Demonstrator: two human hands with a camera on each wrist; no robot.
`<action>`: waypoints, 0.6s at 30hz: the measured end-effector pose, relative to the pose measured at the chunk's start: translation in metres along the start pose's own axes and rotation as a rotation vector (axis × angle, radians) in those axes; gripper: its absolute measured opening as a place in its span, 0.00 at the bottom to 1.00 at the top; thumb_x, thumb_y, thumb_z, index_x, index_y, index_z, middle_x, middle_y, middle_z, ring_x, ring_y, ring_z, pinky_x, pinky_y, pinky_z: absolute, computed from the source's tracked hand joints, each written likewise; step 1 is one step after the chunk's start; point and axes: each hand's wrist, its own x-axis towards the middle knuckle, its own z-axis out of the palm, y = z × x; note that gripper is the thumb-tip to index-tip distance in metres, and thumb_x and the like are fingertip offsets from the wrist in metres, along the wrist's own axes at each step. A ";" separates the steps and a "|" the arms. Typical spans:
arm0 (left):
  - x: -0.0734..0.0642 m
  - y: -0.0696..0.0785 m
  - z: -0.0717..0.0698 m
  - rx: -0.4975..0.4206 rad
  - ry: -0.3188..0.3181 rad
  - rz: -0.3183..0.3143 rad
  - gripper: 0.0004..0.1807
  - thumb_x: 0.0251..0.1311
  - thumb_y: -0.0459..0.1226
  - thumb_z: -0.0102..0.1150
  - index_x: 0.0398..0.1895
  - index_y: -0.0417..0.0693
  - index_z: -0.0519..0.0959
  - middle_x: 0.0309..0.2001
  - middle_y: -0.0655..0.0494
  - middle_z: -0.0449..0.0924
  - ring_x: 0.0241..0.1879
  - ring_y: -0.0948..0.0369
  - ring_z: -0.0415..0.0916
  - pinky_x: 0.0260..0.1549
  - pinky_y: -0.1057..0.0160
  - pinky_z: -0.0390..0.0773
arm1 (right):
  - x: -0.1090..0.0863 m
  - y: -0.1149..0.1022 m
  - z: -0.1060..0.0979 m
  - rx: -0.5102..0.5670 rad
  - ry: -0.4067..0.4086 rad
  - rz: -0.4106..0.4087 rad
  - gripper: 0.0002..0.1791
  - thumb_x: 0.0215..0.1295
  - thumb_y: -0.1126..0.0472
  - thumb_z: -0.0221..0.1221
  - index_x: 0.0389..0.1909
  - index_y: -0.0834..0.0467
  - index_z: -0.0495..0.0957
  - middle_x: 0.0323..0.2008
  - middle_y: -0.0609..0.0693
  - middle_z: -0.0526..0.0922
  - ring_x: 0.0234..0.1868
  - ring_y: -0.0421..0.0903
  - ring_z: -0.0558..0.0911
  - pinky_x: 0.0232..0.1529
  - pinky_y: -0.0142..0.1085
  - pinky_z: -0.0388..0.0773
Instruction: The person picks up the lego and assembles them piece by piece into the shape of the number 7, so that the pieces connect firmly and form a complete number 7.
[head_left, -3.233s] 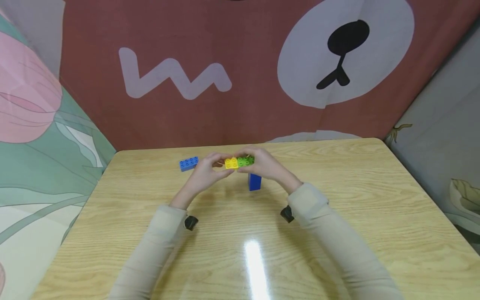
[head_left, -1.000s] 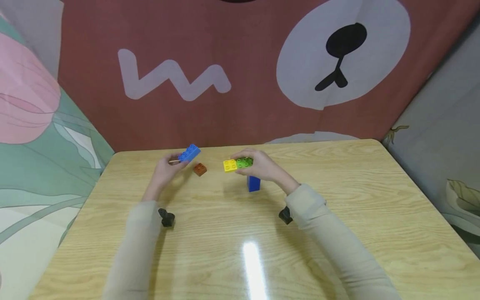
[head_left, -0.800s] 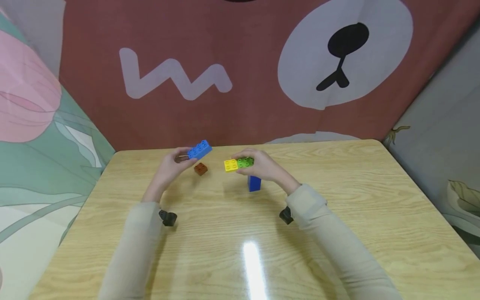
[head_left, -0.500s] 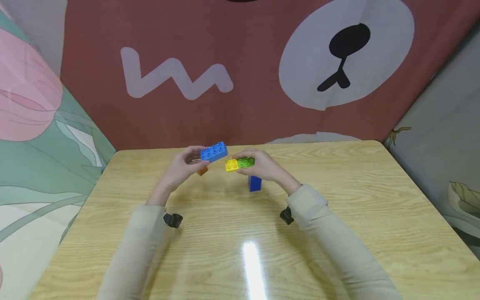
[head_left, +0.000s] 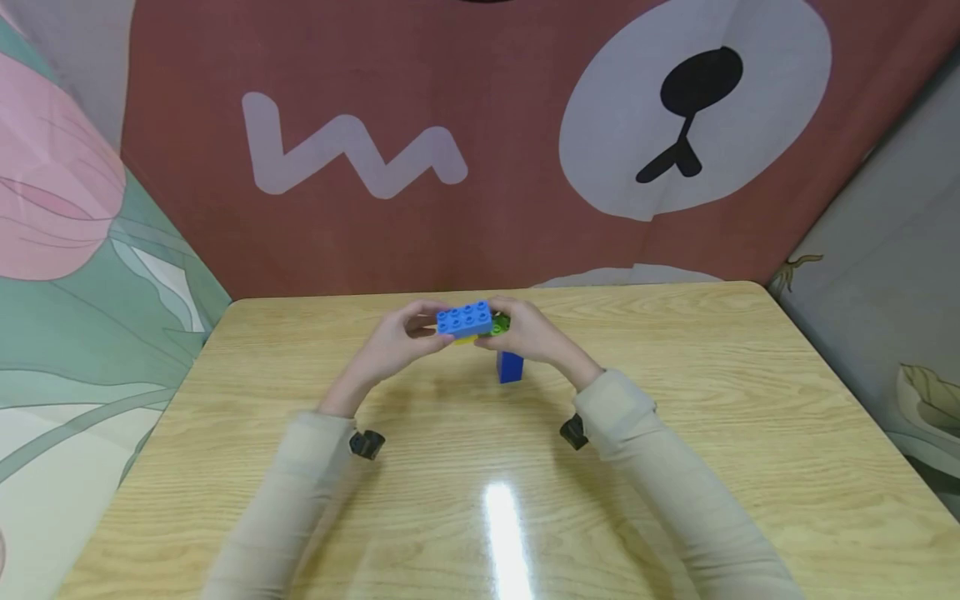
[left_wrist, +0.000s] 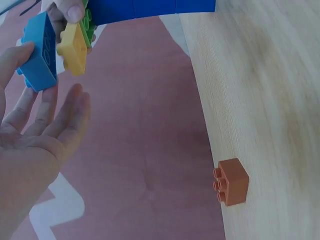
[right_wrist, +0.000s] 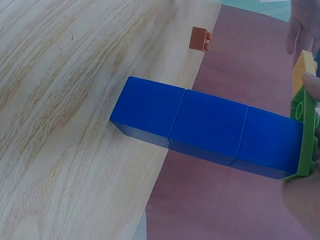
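My left hand [head_left: 396,343] pinches a light blue eight-stud toy brick [head_left: 465,318] between thumb and fingertips. In the head view this brick overlaps a yellow brick [head_left: 466,340]; the left wrist view shows the yellow brick [left_wrist: 74,49] right beside its hollow underside, with a narrow gap. My right hand [head_left: 534,332] grips a green brick [head_left: 501,324], to which the yellow one is joined, jutting out to the left. The green brick [right_wrist: 306,145] lies across the top of an upright column of dark blue blocks [right_wrist: 207,126].
A brown four-stud brick [left_wrist: 235,182] stands on the wooden table [head_left: 480,433], left of the column; in the head view the left hand hides it. A printed reddish cloth [head_left: 337,242] hangs behind the table's back edge.
The left hand has let go of the yellow brick, picked up the light blue brick from the table, and carried it right, over the yellow brick. The right hand has hardly moved.
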 end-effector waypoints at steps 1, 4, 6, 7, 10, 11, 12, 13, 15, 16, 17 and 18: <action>0.000 0.000 0.001 0.008 -0.001 0.004 0.24 0.59 0.37 0.63 0.60 0.44 0.72 0.59 0.45 0.75 0.60 0.47 0.74 0.56 0.52 0.78 | 0.000 0.000 0.000 0.009 0.000 0.002 0.28 0.60 0.63 0.64 0.62 0.59 0.71 0.57 0.57 0.78 0.50 0.50 0.79 0.51 0.42 0.80; 0.002 0.000 0.004 0.020 -0.004 0.010 0.24 0.59 0.37 0.63 0.59 0.44 0.73 0.60 0.45 0.74 0.61 0.46 0.73 0.56 0.51 0.78 | 0.000 0.000 0.000 0.022 0.006 0.005 0.33 0.59 0.63 0.65 0.66 0.57 0.67 0.60 0.58 0.76 0.53 0.52 0.79 0.53 0.44 0.79; 0.004 0.000 0.006 0.013 -0.010 0.011 0.24 0.59 0.37 0.63 0.59 0.44 0.73 0.60 0.45 0.74 0.61 0.46 0.72 0.56 0.51 0.79 | 0.000 0.000 0.001 0.017 0.014 0.003 0.35 0.59 0.63 0.65 0.68 0.55 0.65 0.62 0.58 0.74 0.55 0.53 0.78 0.54 0.46 0.78; 0.004 0.000 0.007 0.008 -0.013 0.011 0.24 0.59 0.37 0.63 0.59 0.44 0.73 0.61 0.45 0.73 0.61 0.45 0.72 0.55 0.52 0.79 | 0.000 0.000 0.001 0.012 0.017 0.005 0.36 0.58 0.63 0.65 0.68 0.54 0.64 0.63 0.58 0.73 0.56 0.53 0.77 0.55 0.47 0.78; 0.005 0.000 0.009 -0.020 -0.019 0.007 0.24 0.59 0.36 0.63 0.59 0.44 0.73 0.61 0.45 0.72 0.62 0.45 0.72 0.54 0.53 0.80 | 0.000 0.000 0.000 0.005 0.022 0.008 0.36 0.59 0.62 0.65 0.69 0.53 0.64 0.63 0.59 0.72 0.58 0.55 0.76 0.54 0.48 0.78; 0.006 0.001 0.010 -0.027 -0.019 0.005 0.23 0.59 0.36 0.63 0.59 0.45 0.73 0.61 0.46 0.72 0.61 0.45 0.72 0.53 0.53 0.80 | 0.000 0.000 0.000 0.002 0.023 0.010 0.36 0.59 0.62 0.65 0.69 0.53 0.63 0.63 0.59 0.72 0.58 0.55 0.76 0.54 0.48 0.78; 0.006 0.001 0.011 -0.033 -0.019 0.002 0.23 0.59 0.36 0.63 0.59 0.46 0.73 0.61 0.46 0.72 0.61 0.45 0.72 0.53 0.53 0.81 | 0.000 0.000 0.000 0.000 0.024 0.013 0.36 0.59 0.62 0.65 0.69 0.53 0.63 0.63 0.59 0.72 0.57 0.55 0.76 0.54 0.48 0.79; 0.006 0.001 0.011 -0.039 -0.018 -0.001 0.23 0.59 0.36 0.63 0.59 0.46 0.73 0.61 0.46 0.72 0.61 0.45 0.73 0.52 0.53 0.81 | 0.000 0.000 0.000 0.001 0.025 0.015 0.36 0.59 0.62 0.65 0.69 0.53 0.63 0.62 0.59 0.73 0.57 0.55 0.77 0.53 0.48 0.79; 0.006 0.002 0.012 -0.042 -0.021 -0.007 0.24 0.59 0.36 0.63 0.59 0.48 0.73 0.61 0.47 0.71 0.61 0.45 0.72 0.52 0.53 0.81 | 0.001 0.000 0.000 -0.001 0.027 0.018 0.36 0.59 0.62 0.65 0.69 0.54 0.63 0.62 0.60 0.73 0.57 0.55 0.77 0.52 0.47 0.79; 0.007 0.001 0.012 -0.043 -0.021 -0.009 0.24 0.59 0.37 0.63 0.59 0.48 0.73 0.61 0.48 0.71 0.61 0.46 0.72 0.52 0.52 0.81 | 0.001 0.000 0.000 -0.001 0.027 0.020 0.36 0.59 0.62 0.65 0.69 0.54 0.63 0.62 0.60 0.73 0.57 0.55 0.77 0.52 0.47 0.79; 0.007 0.001 0.012 -0.047 -0.021 -0.012 0.24 0.59 0.37 0.63 0.59 0.49 0.73 0.61 0.48 0.71 0.62 0.46 0.72 0.52 0.52 0.81 | 0.000 0.000 0.000 -0.002 0.027 0.021 0.36 0.59 0.62 0.65 0.69 0.53 0.63 0.62 0.59 0.72 0.57 0.55 0.77 0.53 0.47 0.79; 0.008 0.001 0.013 -0.052 -0.023 -0.015 0.24 0.59 0.37 0.63 0.60 0.49 0.73 0.62 0.49 0.71 0.62 0.46 0.72 0.53 0.51 0.80 | 0.000 0.000 0.000 -0.001 0.028 0.023 0.36 0.59 0.62 0.65 0.69 0.54 0.63 0.62 0.60 0.72 0.57 0.55 0.77 0.53 0.47 0.78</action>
